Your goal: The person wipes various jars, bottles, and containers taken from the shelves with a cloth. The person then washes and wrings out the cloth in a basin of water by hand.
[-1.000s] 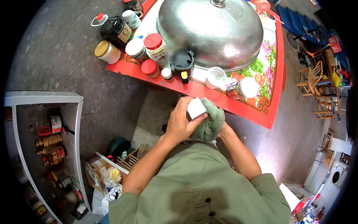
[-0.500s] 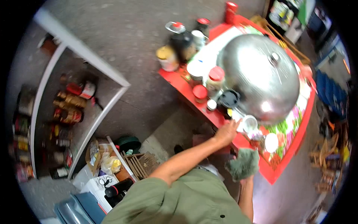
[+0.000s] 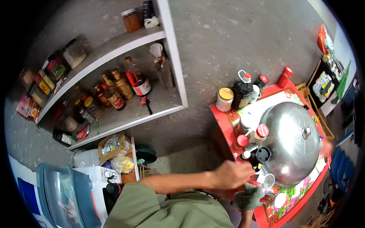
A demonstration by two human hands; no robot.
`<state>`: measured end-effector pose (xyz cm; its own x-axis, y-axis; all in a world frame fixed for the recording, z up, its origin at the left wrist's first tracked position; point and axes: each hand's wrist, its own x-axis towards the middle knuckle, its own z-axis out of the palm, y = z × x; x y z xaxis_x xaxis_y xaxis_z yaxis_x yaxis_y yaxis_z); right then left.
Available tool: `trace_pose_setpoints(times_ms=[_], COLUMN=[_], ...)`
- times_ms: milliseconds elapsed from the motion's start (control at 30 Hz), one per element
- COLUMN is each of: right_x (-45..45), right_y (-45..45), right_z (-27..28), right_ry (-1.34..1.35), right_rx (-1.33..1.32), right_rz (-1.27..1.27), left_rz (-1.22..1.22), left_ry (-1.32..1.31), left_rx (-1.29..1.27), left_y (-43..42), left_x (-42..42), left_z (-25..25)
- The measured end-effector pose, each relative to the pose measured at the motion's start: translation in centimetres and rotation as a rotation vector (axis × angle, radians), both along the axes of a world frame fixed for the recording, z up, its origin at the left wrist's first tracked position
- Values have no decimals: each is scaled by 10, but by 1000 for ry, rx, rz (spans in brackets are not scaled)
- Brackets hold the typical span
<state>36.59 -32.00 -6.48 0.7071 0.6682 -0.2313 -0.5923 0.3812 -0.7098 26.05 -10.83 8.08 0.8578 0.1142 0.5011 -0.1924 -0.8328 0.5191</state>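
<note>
With my right hand (image 3: 247, 214) I grip the bunched cloth (image 3: 247, 198) near the jar (image 3: 280, 200), my left hand (image 3: 232, 174) curled, its hold too blurred to tell, the jar probably at the bench's (image 3: 263, 217) edge because the dome (image 3: 287, 146) fills the middle.

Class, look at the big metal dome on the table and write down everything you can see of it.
The dome is large, round and silvery, apparently thin metal pierced with many tiny holes. A shiny knob crowns it. It sits rim-down on the red-edged table, catching bright highlights. Jars stand close along one side; whether any touch it is unclear. No hand touches it.
</note>
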Motion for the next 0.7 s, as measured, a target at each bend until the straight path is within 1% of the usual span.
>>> trace_pose_setpoints(times_ms=[33,100,133,167,200,233,267,300,333,367,400,467,500,533,567,600,633,667,700], right_x=[-1,-3,-5,-6,-8,-10,-12,-15,-18,-21,-24,-40,-49,-61,-70,-78,-81,-81,-83], right_y=[12,37,48,59,69,83,89,98,107,115,121,134,137,142,143,143,144,147,142], right_z=[5,16,22,27,32,40,44,48,51,52,50,59,70,89,101,109,111,91,74], right_ry=[-12,-30,-36,-46,-56,-65,-71,-73,-72,-68,-63,-31,-2,28,25,107,189,137,140], right_rx=[11,35,47,56,65,74,77,75,70,62,43,52,123,192,195,215,238,294,294], right_rz=[21,74,97,122,146,171,191,210,221,234,249,287,322,359,339,359,382,357,342], left_rz=[84,275,396,519,677,763,811,924,1080,1232,1227,1328,1317,1398,1475,1458,1539,1620,1605], left_ry=[-146,-330,-365,-480,-496,-574,-661,-659,-594,-523,-526,-81,-87,-139,-189,-186,-146,-106,-102], left_rx=[16,116,106,-62,-33,153,205,245,219,191,194,33,33,87,140,138,189,243,244], left_y=[31,102,131,163,204,236,282,345,386,415,434,458,466,470,479,492,514,520,525], left_x=[-18,-57,-78,-93,-110,-127,-142,-163,-175,-182,-184,-183,-177,-164,-150,-142,-138,-135,-134], left_z=[32,97,136,163,195,231,259,279,295,309,320,335,334,330,326,323,321,323,320])
